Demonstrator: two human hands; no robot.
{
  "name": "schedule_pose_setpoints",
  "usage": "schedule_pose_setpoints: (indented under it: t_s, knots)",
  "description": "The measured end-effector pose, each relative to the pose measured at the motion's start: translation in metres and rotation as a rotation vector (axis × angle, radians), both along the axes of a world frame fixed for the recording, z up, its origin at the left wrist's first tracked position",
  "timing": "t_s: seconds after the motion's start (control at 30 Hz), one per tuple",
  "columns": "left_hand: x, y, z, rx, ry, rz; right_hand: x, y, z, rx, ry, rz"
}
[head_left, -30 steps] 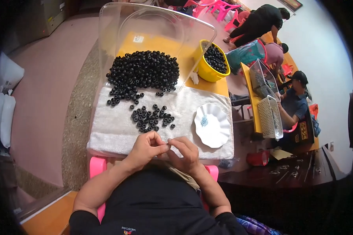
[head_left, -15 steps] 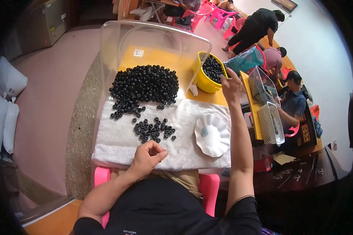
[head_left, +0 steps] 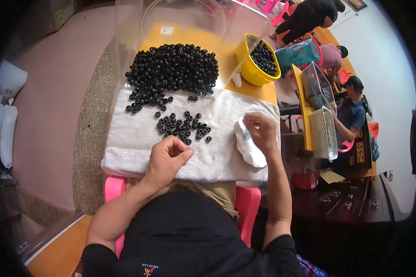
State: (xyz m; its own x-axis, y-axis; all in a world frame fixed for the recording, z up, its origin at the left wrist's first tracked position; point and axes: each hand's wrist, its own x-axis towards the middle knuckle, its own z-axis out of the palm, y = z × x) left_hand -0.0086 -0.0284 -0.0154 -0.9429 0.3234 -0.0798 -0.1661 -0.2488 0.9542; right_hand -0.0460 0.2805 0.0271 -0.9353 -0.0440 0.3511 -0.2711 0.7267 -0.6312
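Note:
My left hand (head_left: 166,158) rests on the white towel (head_left: 129,152), thumb and forefinger pinched together. Whatever they may hold is hidden. Just beyond its fingertips lies a small spread of black ring-like parts (head_left: 182,125) with holes through them. A much larger heap of the same parts (head_left: 175,69) fills the mouth of a clear plastic bin (head_left: 125,51) and spills onto the towel. My right hand (head_left: 262,131) is over a white scalloped dish (head_left: 250,152), fingers curled in and slightly blurred. Small greenish bits in the dish (head_left: 246,134) are partly covered by that hand.
A yellow bucket (head_left: 250,74) of black parts stands at the far right of the table, beside a crumpled white scrap (head_left: 237,80). To the right are a white perforated basket (head_left: 322,134) and a seated person (head_left: 351,108). White sacks (head_left: 8,136) stand at the left.
My right hand has moved from the yellow bucket's rim back toward me, over the white dish. The left hand keeps its pinch by the small spread. The whole view has shifted.

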Motion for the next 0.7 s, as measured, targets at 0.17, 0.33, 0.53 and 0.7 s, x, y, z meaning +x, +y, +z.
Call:
schedule_pose_setpoints:
  t_s: [0.17, 0.33, 0.53, 0.7]
  knots:
    - [0.004, -0.001, -0.002, -0.007, -0.014, -0.006, 0.035, -0.041, 0.013, 0.244, 0.088, 0.142]
    - [0.003, -0.002, -0.004, 0.009, 0.003, 0.014, 0.048, -0.063, 0.008, 0.369, 0.069, 0.191]
    - [0.002, -0.002, -0.005, 0.010, -0.007, 0.022, 0.039, -0.085, -0.004, 0.413, 0.073, 0.229]
    - [0.002, -0.002, -0.003, -0.001, -0.012, 0.008, 0.032, -0.092, -0.014, 0.502, 0.020, 0.199]
